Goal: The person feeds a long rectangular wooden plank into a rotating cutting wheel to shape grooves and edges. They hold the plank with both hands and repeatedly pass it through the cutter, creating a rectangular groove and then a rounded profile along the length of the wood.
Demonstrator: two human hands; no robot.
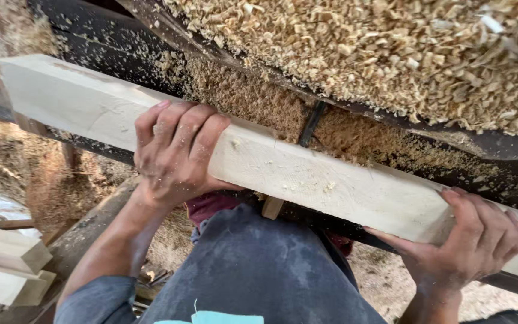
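No packages, labels, signs or screens are in view here, only bare wood, shavings and cloth.
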